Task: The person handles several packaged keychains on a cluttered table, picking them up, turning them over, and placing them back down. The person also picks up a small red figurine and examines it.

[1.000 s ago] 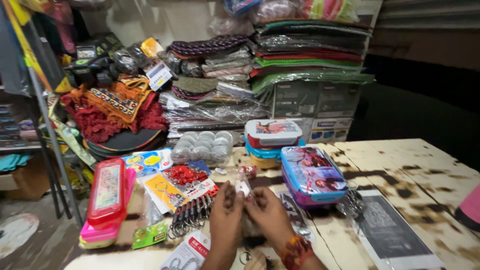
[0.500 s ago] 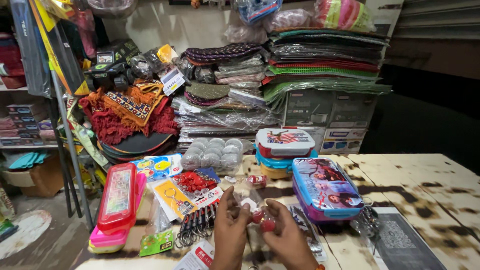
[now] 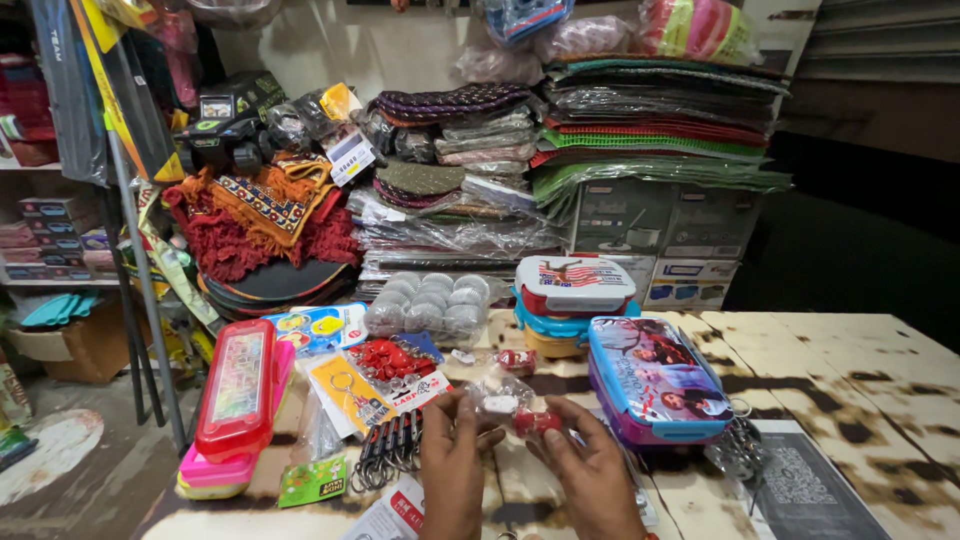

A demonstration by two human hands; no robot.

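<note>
We hold a small red item in a clear plastic wrapper just above the worn wooden table. Our right hand pinches the red piece between thumb and fingertips; our left hand pinches the wrapper's edge. A blue pictured lunchbox lies just beside, keyrings to the left.

The toy in the hands is red, its wrap clear. The case is red over pink and yellow. The lunchbox is blue with a purple base and a cartoon print. The stacked boxes run white, red, blue, yellow. The rug is maroon with orange fringe. The surface is pale wood blotched dark brown.
</note>
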